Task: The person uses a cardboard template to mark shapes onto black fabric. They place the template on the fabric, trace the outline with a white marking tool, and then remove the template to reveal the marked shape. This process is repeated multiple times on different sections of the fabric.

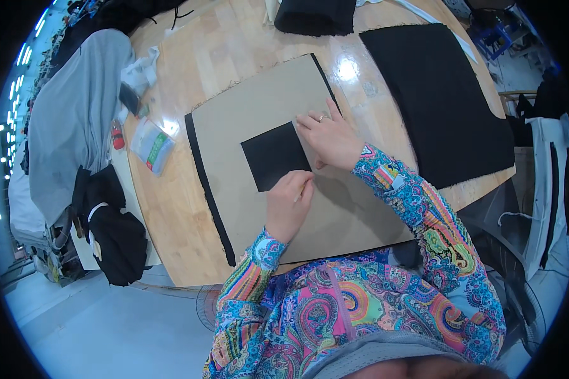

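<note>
A large beige panel (269, 95) lies on the table in front of me, with black cloth (210, 196) showing along its edges. In its middle is a black square (275, 156); I cannot tell whether it lies on top or shows through an opening. My left hand (287, 205) is closed at the square's near right corner, pinching a small pale stick (301, 190) that is mostly hidden by the fingers. Palm down, my right hand (332, 140) rests by the square's right edge, fingers stretched out and pressing on the panel.
Another black cloth piece (442, 104) lies to the right, and a folded black bundle (315, 16) at the far edge. On the left are a clear plastic packet (152, 148), a small red object (117, 135), grey cloth (82, 120) and black cloth (117, 234) hanging over the side.
</note>
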`<action>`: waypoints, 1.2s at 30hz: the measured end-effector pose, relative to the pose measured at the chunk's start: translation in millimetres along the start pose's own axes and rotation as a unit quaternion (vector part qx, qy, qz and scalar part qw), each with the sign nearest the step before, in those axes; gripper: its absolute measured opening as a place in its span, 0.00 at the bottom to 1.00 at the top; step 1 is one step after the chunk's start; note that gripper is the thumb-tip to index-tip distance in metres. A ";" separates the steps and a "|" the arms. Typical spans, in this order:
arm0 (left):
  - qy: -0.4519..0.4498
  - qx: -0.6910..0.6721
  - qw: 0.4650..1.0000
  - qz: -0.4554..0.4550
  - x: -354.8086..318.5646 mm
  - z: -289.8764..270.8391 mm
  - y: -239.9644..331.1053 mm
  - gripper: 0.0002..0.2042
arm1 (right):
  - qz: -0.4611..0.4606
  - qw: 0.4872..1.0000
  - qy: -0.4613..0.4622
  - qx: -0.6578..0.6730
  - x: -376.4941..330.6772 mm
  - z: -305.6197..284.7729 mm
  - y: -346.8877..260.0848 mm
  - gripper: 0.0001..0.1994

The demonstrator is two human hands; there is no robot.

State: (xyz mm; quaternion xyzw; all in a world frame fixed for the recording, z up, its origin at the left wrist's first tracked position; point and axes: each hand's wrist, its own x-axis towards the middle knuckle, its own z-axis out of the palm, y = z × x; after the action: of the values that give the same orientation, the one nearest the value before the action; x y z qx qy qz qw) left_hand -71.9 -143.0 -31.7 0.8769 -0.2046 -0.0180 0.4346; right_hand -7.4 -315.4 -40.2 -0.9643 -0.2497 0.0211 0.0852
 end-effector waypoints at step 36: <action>0.605 -0.070 0.775 -0.170 -150.7 -261.7 -120.2 0.07 | 0.258 0.928 0.214 0.162 -194.5 -9.1 -15.6 0.18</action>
State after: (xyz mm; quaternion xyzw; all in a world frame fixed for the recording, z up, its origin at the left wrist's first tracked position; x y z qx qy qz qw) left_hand -113.8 175.8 16.4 0.6942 0.2549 0.4284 0.5191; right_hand -184.2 -397.8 -28.9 -0.9501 0.0383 -0.1249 0.2832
